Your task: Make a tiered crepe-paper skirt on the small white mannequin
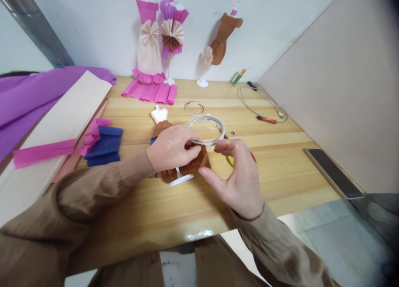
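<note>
A small white mannequin dressed in brown and blue crepe paper lies tilted on the table, its round white base toward me. Across it reaches my left hand, fingers curled down onto the brown crepe paper of the skirt; its fingertips are partly hidden. My right hand is just right of the skirt, thumb and fingers apart with nothing between them. Beyond its fingertips a roll of double-sided tape stands close by. Scissors with yellow and red handles are mostly hidden behind this hand.
Dressed mannequins stand along the wall, with folded pink crepe paper in front. Purple crepe paper, white sheets and a blue piece lie left. A clear tape roll, glue gun cable and phone lie farther right.
</note>
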Available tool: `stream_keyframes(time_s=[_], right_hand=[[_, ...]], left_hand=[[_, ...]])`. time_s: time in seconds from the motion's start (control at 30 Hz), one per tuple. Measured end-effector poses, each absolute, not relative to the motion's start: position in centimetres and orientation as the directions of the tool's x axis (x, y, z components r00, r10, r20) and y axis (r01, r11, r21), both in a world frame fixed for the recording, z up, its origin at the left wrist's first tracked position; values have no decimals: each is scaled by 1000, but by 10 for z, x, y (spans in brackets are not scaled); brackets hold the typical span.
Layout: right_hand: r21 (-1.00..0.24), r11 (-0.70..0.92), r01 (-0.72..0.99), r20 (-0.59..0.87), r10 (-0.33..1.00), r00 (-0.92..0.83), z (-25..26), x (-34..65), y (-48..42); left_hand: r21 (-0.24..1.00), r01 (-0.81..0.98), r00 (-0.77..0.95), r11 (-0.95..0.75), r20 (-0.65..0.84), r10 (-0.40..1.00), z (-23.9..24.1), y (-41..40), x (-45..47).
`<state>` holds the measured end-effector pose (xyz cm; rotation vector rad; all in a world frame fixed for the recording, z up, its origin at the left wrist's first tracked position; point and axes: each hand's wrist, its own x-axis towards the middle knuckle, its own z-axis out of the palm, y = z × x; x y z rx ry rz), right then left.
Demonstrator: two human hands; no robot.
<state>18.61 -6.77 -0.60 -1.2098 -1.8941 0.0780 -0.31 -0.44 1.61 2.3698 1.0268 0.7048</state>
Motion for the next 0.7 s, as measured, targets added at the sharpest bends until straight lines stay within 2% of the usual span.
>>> stream_keyframes(time_s=[0.13,0.33,0.53,0.7], right_hand=[[-411,485,772,667,737,-108,-10,187,-65],[-499,526,689,639,760,-117,-3,189,-78],[-330,484,811,693,707,-140,-8,180,-75],[-365,490,792,691,712,-122,-7,186,-71]], left_hand=[[539,562,589,-628,272,761,13,-7,-2],[539,598,583,-593,215,783,15,-9,1],[514,622,568,-590,222,793,13,-9,1],[524,643,558,-558,178,811,12,-9,2]])
